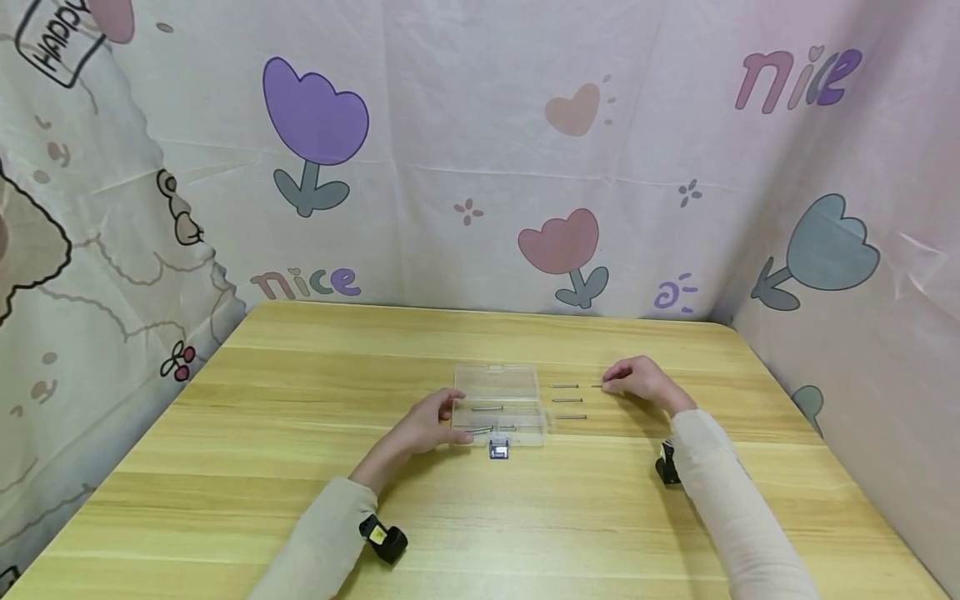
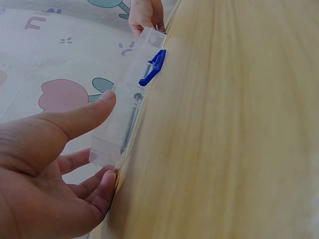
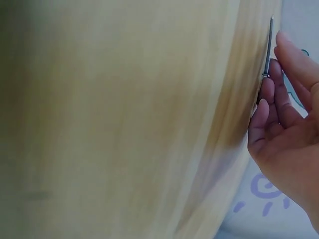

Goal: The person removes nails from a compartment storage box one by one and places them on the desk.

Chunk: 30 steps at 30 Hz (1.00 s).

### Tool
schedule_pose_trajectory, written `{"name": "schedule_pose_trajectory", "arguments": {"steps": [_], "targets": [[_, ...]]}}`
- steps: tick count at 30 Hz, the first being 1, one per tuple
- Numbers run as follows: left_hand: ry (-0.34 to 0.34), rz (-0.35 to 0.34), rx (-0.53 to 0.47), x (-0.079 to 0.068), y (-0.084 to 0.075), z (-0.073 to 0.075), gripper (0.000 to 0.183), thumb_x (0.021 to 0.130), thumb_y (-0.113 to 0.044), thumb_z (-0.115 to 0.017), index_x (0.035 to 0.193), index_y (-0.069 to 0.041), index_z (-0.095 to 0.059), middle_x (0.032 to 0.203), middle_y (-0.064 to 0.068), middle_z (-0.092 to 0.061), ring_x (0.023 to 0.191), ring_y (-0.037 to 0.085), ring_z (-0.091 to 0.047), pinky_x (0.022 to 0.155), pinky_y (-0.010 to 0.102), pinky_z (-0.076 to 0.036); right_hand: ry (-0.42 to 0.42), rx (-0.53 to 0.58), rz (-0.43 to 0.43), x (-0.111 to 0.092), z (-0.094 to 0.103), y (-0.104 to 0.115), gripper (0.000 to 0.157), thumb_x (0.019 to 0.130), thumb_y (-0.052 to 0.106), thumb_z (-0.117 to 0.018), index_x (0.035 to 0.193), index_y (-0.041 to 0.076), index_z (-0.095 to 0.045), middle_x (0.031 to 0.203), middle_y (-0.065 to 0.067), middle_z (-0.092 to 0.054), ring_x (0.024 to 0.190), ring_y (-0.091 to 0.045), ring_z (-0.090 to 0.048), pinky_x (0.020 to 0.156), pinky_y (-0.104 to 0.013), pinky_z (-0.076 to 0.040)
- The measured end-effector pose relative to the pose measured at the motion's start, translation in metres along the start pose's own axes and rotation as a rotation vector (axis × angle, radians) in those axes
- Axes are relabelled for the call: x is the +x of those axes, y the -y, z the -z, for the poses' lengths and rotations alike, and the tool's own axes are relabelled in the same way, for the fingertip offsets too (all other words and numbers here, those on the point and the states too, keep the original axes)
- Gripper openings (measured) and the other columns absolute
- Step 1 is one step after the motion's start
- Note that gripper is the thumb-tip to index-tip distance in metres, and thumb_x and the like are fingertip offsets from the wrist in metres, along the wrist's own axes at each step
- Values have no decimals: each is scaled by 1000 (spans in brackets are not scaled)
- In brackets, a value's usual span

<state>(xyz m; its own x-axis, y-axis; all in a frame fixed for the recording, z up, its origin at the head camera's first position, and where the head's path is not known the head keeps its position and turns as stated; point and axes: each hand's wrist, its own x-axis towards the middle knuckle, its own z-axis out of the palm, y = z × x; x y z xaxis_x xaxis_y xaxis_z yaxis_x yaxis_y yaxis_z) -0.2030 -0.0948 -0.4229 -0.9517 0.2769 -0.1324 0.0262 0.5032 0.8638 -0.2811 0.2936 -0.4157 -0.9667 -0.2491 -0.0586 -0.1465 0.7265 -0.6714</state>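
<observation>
A clear plastic box (image 1: 534,434) lies on the table with its lid (image 1: 495,382) folded back. Several nails (image 1: 487,408) lie inside it. On the box's front is a blue latch (image 2: 154,68), hanging down. My left hand (image 1: 429,422) grips the box's left end, thumb at the front wall and fingers around the far side. To the right of the box, my right hand (image 1: 637,380) pinches a nail (image 3: 269,47) near its head, low over the table; whether the nail touches the wood I cannot tell. Between box and right hand lie three loose nails (image 1: 567,400).
The wooden table (image 1: 480,533) ends at a printed cloth (image 1: 450,167) hanging behind and at both sides. Black wrist cameras (image 1: 385,540) sit on both sleeves, close above the tabletop.
</observation>
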Motion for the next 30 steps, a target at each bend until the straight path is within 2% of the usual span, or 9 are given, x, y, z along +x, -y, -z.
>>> {"name": "schedule_pose_trajectory", "arguments": {"steps": [7, 14, 18, 23, 30], "targets": [[-1, -9, 14, -1, -1, 0, 71, 72, -12, -85, 134, -3, -51, 117, 13, -55, 102, 27, -49, 86, 43, -43, -46, 59, -76, -2, 4, -1, 25, 90, 11, -69, 109, -5, -67, 104, -16, -66, 86, -21, -53, 73, -30, -45], [-4, 0, 7, 0, -1, -1, 71, 72, -12, -85, 134, -3, -51, 118, 13, -55, 101, 26, -50, 86, 42, -43, -103, 6, -15, 2, -1, 21, 25, 91, 13, -67, 109, -5, -68, 103, -16, -67, 90, -24, -59, 79, -35, -47], [-3, 5, 1, 0, -1, 0, 70, 73, -12, -85, 134, -4, -52, 116, 13, -54, 100, 26, -49, 84, 41, -43, -85, 5, 50, 7, -10, 44, 23, 90, 9, -67, 107, -6, -69, 101, -16, -68, 89, -24, -59, 79, -36, -48], [-4, 2, 7, 0, 0, 0, 71, 72, -12, -85, 134, -3, -52, 119, 13, -55, 102, 27, -49, 85, 43, -43, -22, 4, 176, 10, -29, 73, 19, 87, 4, -69, 102, -8, -70, 97, -15, -70, 87, -23, -62, 78, -35, -50], [-2, 4, 5, -1, 0, 0, 71, 73, -12, -85, 135, -4, -51, 119, 13, -55, 102, 27, -49, 86, 42, -43, 81, -66, 364, 10, -54, 106, 12, 86, 3, -70, 96, 0, -75, 97, -9, -70, 91, -25, -63, 82, -40, -50]]}}
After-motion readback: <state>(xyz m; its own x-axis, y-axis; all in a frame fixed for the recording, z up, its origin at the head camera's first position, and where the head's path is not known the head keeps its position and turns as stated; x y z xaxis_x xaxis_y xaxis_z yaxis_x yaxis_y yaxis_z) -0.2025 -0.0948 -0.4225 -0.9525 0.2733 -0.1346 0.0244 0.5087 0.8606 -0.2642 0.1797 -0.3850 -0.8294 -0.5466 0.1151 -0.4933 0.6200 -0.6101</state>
